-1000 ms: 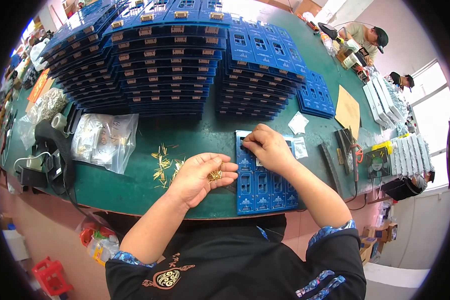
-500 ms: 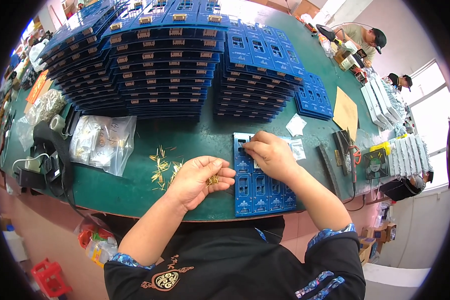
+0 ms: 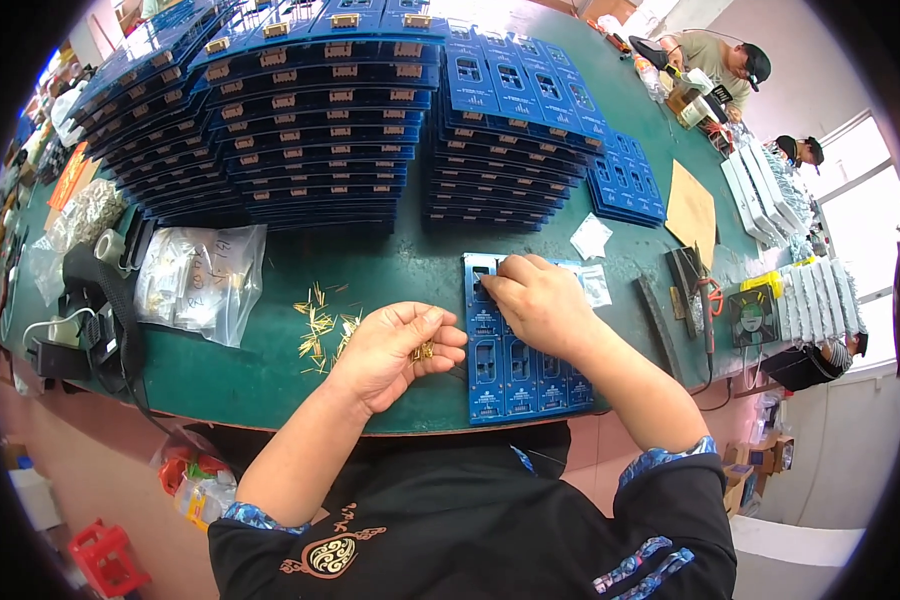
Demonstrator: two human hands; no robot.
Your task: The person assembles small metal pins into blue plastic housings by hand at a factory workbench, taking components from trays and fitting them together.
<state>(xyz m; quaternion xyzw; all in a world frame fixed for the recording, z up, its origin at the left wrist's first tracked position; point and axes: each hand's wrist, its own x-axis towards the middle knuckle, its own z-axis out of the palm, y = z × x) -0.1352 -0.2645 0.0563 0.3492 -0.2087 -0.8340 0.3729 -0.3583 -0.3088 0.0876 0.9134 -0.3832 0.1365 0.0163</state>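
Reaching over the upper left part of the blue circuit-board panel point(image 3: 520, 375), the right hand point(image 3: 540, 305) was the nearer one, its fingers bent down toward a cutout; whether they pinched a pin, one could not tell. The panel lay on the green tabletop point(image 3: 425, 400), its long axis running away from the body. Just left of it, the left hand point(image 3: 385, 355) was cupped around gold-coloured pins point(image 3: 423, 351), its fingers pointing toward the panel.
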